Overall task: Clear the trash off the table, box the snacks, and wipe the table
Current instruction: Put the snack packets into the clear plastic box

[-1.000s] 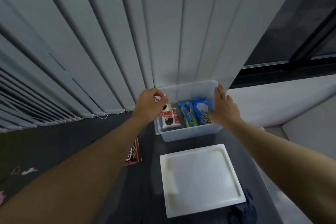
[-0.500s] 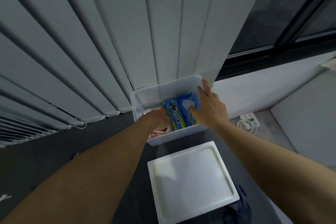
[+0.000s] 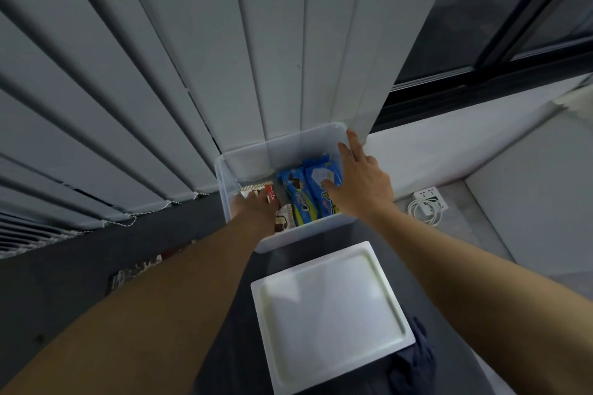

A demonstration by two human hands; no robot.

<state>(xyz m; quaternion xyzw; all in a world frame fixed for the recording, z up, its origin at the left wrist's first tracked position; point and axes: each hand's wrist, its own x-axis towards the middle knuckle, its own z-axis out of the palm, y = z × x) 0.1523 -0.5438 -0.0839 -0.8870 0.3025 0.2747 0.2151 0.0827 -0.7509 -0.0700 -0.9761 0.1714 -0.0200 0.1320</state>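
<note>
Snacks (image 3: 301,199) in box (image 3: 288,151) | left hand (image 3: 256,207) on red pack (image 3: 271,196), fingers hidden, cannot tell | right hand (image 3: 362,183) fingers (image 3: 353,141) flat | lid (image 3: 327,314) off, 1 loose pack (image 3: 134,269) out, wiping undone

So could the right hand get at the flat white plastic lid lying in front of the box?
Probably yes: the right hand rests open on blue packets in the clear plastic box, gripping nothing, and the white lid lies bare just in front of the box.

Dark table (image 3: 48,298): clear box (image 3: 288,242), white lid (image 3: 330,314), cloth (image 3: 414,362).
</note>
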